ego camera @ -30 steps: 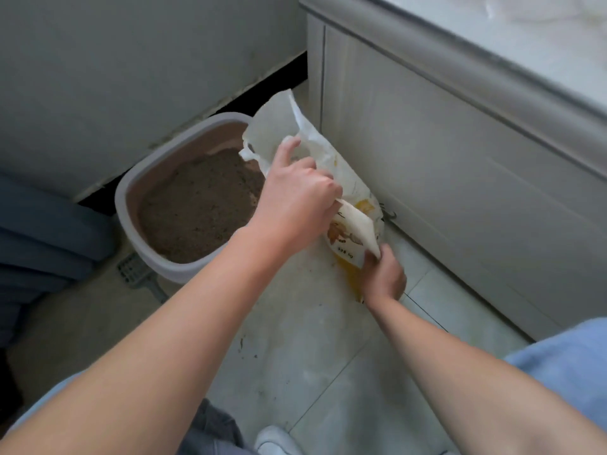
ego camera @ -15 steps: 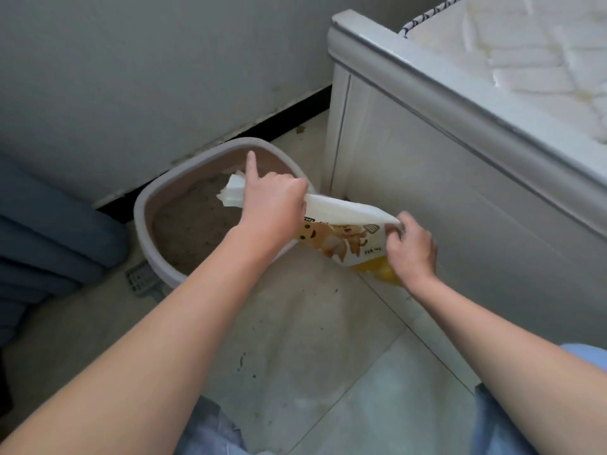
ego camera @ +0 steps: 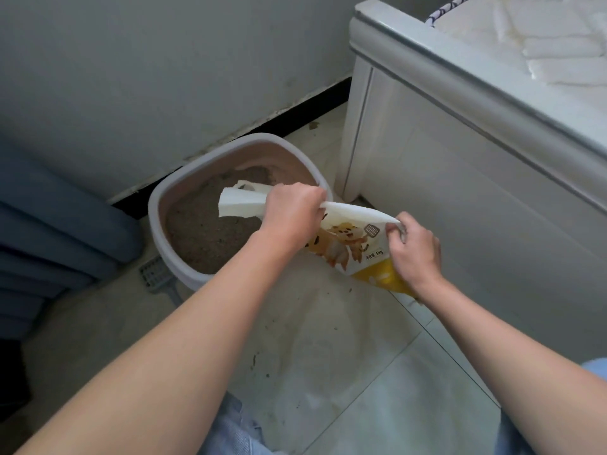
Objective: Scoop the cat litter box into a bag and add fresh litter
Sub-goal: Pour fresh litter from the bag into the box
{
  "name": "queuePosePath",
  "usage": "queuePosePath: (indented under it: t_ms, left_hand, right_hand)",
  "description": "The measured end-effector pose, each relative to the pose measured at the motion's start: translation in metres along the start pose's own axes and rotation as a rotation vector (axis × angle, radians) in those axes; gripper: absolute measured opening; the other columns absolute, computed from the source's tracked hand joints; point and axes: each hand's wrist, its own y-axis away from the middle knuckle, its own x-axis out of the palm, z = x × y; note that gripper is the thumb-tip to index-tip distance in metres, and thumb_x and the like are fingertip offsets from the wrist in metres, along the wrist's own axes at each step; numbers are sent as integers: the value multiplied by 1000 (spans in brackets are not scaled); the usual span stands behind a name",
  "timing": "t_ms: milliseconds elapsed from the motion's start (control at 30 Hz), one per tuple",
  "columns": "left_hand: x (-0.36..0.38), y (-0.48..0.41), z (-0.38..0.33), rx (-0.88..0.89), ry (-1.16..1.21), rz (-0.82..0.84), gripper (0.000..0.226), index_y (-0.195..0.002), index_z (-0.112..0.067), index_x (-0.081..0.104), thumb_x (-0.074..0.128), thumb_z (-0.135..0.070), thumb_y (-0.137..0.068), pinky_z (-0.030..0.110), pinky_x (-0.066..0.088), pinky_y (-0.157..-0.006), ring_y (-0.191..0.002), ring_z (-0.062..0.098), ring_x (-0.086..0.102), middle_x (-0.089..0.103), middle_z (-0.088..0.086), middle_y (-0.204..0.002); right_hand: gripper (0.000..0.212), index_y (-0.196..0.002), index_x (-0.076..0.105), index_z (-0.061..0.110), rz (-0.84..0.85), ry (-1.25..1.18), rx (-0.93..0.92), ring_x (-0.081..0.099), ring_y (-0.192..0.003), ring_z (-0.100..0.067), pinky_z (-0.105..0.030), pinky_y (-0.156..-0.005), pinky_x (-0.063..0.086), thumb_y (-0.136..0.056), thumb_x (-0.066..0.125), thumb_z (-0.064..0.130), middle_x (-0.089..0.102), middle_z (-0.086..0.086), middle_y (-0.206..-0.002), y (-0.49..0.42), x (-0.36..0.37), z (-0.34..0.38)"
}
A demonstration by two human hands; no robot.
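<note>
Beyond the left hand (ego camera: pixel 292 211), the folded mouth of the litter bag (ego camera: pixel 354 238) hid its inside. Below that hand, one grey slotted scoop (ego camera: pixel 154 277) lay partly hidden behind the litter box (ego camera: pixel 157 205). The left hand curled round the one glossy printed bag's neck, above the one rounded plastic box of grainy brown litter (ego camera: pixel 203 231). The right hand (ego camera: pixel 414 247) pinched its bottom corner.

The litter box (ego camera: pixel 184 267) sits against the wall (ego camera: pixel 164 77), left of the bed frame (ego camera: pixel 460 192); the scoop (ego camera: pixel 157 280) lies at its near-left side.
</note>
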Motion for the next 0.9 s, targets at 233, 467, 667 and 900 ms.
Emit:
queuePosePath:
  t_ms: [233,467,667,900]
  left_hand:
    - [3,-3,6,-29,73,-119,18,-82,-17,67,57,-27,-94,35,35,-67,-73,29,63,68,1,-75]
    - [-4,-9,-6,-11,78,-151,18,-84,-16,70,60,-29,-93,35,30,-71,-78,31,65,71,4,-78]
    - [-2,-16,-4,-51,91,-136,21,-84,-18,68,55,-31,-95,36,31,-73,-79,32,62,70,2,-79]
    - [-3,-16,2,-5,107,-191,21,-76,-21,68,61,-32,-93,36,31,-75,-68,26,62,68,-1,-68]
  right_hand:
    - [24,-85,42,19,62,19,-50,57,-69,-38,-36,-56,37,-98,48,38,57,-4,-66,7,3,0]
    - [59,-113,46,29,225,190,23,65,-91,-33,-38,-71,51,-72,72,62,69,1,-103,28,4,-3]
    - [57,-109,55,32,240,241,162,65,-92,-29,-35,-71,52,-65,73,63,71,3,-97,35,3,-6]
    - [15,-78,54,26,261,286,45,61,-80,-40,-36,-62,45,-92,54,31,67,-8,-78,27,-3,-8]
